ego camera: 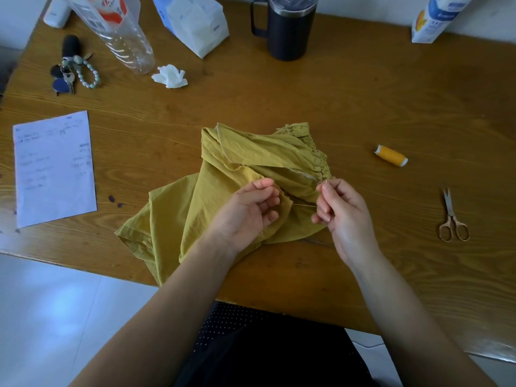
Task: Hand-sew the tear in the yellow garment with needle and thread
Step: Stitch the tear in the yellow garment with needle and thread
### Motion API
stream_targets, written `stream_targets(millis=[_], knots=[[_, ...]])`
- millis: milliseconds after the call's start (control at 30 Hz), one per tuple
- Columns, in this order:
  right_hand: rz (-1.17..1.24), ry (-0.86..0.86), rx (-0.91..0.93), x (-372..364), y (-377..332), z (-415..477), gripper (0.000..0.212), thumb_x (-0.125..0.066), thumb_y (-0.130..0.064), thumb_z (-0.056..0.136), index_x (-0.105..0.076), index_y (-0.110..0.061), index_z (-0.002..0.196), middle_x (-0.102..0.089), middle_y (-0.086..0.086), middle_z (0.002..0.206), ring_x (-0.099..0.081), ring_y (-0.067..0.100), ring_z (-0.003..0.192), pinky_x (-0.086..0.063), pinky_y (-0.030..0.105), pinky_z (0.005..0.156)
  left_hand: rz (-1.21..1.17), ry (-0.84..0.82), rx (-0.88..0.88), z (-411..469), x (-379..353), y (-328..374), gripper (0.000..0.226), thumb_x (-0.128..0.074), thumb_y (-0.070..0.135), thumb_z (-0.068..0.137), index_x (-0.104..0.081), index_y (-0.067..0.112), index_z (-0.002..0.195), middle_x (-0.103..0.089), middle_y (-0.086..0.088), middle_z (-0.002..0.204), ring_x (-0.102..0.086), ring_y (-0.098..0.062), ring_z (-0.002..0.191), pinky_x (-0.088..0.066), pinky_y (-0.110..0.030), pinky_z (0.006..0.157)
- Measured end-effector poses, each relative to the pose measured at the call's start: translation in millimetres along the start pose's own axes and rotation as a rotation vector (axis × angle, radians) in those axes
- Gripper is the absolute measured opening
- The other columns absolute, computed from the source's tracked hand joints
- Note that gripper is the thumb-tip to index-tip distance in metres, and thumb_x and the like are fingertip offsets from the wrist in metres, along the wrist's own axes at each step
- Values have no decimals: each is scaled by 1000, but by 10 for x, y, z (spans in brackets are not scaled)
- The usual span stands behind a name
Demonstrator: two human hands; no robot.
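The yellow garment [245, 160] lies crumpled on the wooden table [279, 96], its lower edge hanging over the near side. My left hand [248, 210] pinches a fold of the fabric between thumb and fingers. My right hand [340, 208] pinches the needle [324, 182], whose tip points up beside the gathered waistband. A thin thread [303, 205] runs taut from the held fold to my right fingers. The tear itself is hidden in the folds.
A yellow thread spool [391, 155] and small gold-handled scissors [452, 219] lie to the right. A paper sheet [54, 169] lies at the left. Keys [67, 76], a plastic bottle [117, 32], crumpled tissue [170, 76], tissue pack [195, 20], dark mug [287, 26] and carton [438, 18] line the back.
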State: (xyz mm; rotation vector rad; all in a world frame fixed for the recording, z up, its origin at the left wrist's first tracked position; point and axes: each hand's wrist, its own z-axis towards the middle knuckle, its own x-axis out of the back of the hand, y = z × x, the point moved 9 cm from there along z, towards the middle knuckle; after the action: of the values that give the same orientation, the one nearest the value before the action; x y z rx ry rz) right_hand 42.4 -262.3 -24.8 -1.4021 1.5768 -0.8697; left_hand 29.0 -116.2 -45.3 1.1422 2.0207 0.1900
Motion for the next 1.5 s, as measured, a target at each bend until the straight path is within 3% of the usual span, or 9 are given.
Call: stream_targets(millis=[133, 400, 533, 733, 900, 1067, 1233, 1333, 1500], knots=[[-207, 27, -13, 23, 76, 32, 23, -40, -13, 100, -55, -12, 83, -38, -8, 53, -37, 5, 47, -41, 22, 50, 126, 38, -44, 19, 20, -3, 18, -59, 6, 83, -61, 19, 70, -59, 4, 65, -57, -10, 69, -49, -23, 62], [-492, -53, 59, 20, 60, 99, 8, -61, -26, 89, -63, -26, 82, -47, -13, 57, -46, 8, 56, -40, 29, 55, 814, 139, -193, -17, -47, 178, 14, -61, -6, 84, -61, 8, 87, -53, -4, 71, -53, -11, 61, -53, -22, 60], [-618, -171, 53, -58, 81, 116, 7, -68, -29, 84, -65, -35, 83, -44, -16, 47, -37, 1, 45, -28, 15, 46, 806, 143, -204, -8, -29, 195, 15, -62, -5, 84, -62, 10, 86, -55, -5, 71, -53, -12, 62, -51, -21, 57], [-671, -190, 25, -97, 89, 146, 19, -67, -22, 85, -64, -38, 75, -42, -7, 50, -33, 6, 45, -25, 20, 45, 927, 108, -278, 2, -74, 222, 22, -60, -1, 87, -66, 16, 99, -56, -2, 70, -54, -8, 61, -52, -19, 55], [-601, -179, -26, -74, 95, 158, 13, -64, -22, 88, -68, -30, 79, -55, -3, 61, -48, 11, 59, -36, 25, 56, 1221, 46, -396, 7, -233, 253, 31, -57, 7, 91, -64, 20, 118, -56, 3, 74, -59, -15, 65, -55, -25, 62], [-625, -189, 27, -110, 11, 138, 9, -63, -21, 88, -69, -25, 83, -63, 14, 73, -54, 30, 66, -42, 37, 59, 1292, 49, -428, 18, -296, 265, 11, -60, 15, 90, -67, 15, 100, -61, -3, 76, -59, -21, 64, -49, -24, 59], [-656, -187, 42, -105, 0, 141, 9, -63, -21, 88, -68, -25, 83, -57, -3, 60, -46, 2, 52, -36, 19, 51, 1295, 91, -432, 42, -283, 267, 4, -64, 16, 87, -66, 13, 87, -58, -1, 74, -50, -12, 63, -44, -25, 60], [-666, -189, 19, -97, 23, 148, 11, -62, -23, 89, -67, -25, 80, -52, -5, 59, -43, 5, 50, -32, 19, 48, 1330, 142, -502, 24, -295, 291, 5, -67, 15, 85, -69, 11, 87, -53, 0, 88, -49, -8, 73, -40, -14, 65], [-653, -182, -5, -83, 16, 135, 14, -54, -27, 94, -63, -26, 83, -58, -5, 69, -51, 8, 61, -38, 24, 55, 1409, 250, -647, -18, -322, 361, 8, -72, 15, 80, -73, 8, 85, -43, 0, 101, -42, -14, 95, -36, -20, 79]])
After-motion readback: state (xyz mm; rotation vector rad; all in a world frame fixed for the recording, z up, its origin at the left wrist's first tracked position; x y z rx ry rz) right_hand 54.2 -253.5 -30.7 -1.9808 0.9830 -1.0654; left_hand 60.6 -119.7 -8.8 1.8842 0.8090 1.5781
